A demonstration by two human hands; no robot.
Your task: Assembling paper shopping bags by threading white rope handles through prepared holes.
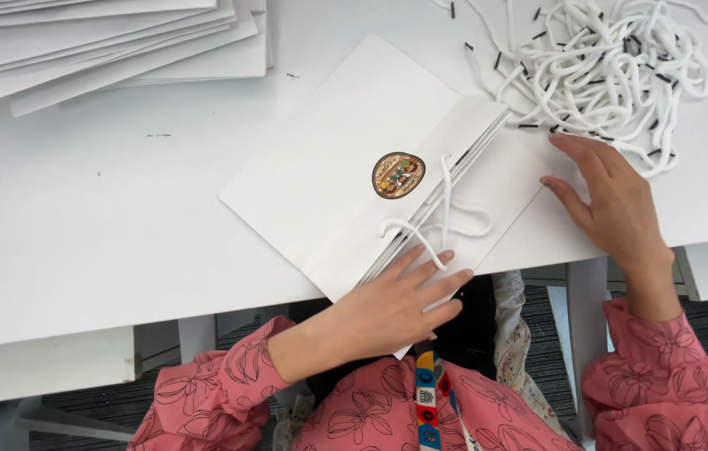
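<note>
White table (pixel 103 217) under me, all paper and string. My left hand (pixel 387 309) lies flat, fingers spread, pinning the bag (pixel 329 159) at its near edge beside the looped cord handle (pixel 446 213). My right hand (pixel 613 200) rests open by the bag's far edge, clamped on nothing (cord pile (pixel 613 58) just beyond). Risk: the bag overhangs the edge, so easing the press could let it slip off.

I look down on a white tabletop (pixel 103 225) filling most of the view, evenly and brightly lit, white table legs (pixel 586 326) at the near edge, dark ribbed floor (pixel 103 401) below, near left and right
</note>
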